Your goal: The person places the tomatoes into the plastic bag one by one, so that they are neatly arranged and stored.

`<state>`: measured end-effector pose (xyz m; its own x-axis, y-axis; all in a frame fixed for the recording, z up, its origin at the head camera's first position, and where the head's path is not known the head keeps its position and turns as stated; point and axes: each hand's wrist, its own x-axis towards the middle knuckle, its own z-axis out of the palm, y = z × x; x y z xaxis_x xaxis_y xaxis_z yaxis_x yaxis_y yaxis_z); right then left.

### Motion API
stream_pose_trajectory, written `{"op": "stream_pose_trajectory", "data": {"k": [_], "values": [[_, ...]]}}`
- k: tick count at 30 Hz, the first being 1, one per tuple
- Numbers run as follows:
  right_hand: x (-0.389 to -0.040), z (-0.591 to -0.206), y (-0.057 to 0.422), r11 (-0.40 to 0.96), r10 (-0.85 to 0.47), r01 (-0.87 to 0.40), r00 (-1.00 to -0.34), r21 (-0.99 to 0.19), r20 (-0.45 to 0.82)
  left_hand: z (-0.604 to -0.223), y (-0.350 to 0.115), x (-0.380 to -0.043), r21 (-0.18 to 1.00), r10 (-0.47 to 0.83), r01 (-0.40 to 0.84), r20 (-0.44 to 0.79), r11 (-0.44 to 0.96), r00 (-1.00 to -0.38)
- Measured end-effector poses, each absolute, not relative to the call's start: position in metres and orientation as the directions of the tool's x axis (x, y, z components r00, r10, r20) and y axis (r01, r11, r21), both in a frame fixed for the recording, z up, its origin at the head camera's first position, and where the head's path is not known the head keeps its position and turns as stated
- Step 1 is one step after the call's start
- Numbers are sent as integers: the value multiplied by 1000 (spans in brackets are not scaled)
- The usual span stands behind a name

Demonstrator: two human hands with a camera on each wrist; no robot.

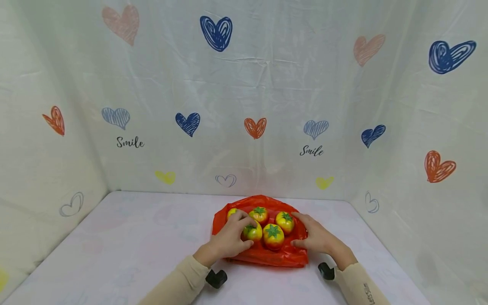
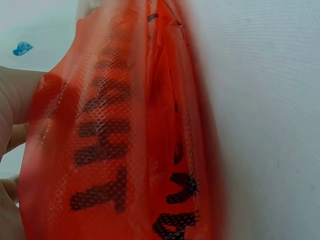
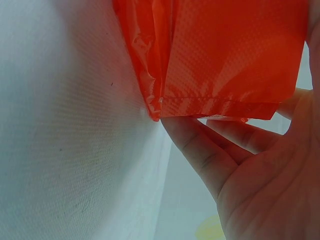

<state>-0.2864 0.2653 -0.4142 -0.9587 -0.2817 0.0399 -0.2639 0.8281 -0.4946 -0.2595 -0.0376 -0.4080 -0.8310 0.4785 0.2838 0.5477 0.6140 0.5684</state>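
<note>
A red plastic bag (image 1: 263, 256) lies on the table, its dark printed letters visible in the left wrist view. Several yellow-and-red tomatoes with green star-shaped tops rest in its open middle, among them a front tomato (image 1: 273, 236) and a right tomato (image 1: 285, 222). My left hand (image 1: 230, 237) reaches over the bag's left side, fingers curled over one tomato (image 1: 252, 233) with the thumb at its near side. At the bag's right edge, my right hand (image 1: 318, 237) spreads thumb and fingers beside the right tomato. In the right wrist view its fingers (image 3: 200, 150) are against the bag's edge.
The white table (image 1: 133, 245) extends to both sides of the bag. A white curtain (image 1: 244, 93) printed with hearts stands behind and at the sides. Black wrist cameras sit under both sleeves, one at the left wrist (image 1: 216, 278) and one at the right wrist (image 1: 325, 271).
</note>
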Motion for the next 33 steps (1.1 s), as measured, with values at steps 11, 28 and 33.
{"op": "stream_pose_trajectory", "data": {"k": [11,28,33], "values": [[-286,-413,265,829,-281,-263,-959,-493,40,-411,-34,-261,566,490,540,257,623,-833],[-286,-413,265,826,-280,-264,-959,-499,43,-415,-30,-261,574,467,495,211,652,-859],[-286,-413,265,823,-278,-261,-960,-504,41,-416,-30,-261,573,470,497,209,652,-858]]}}
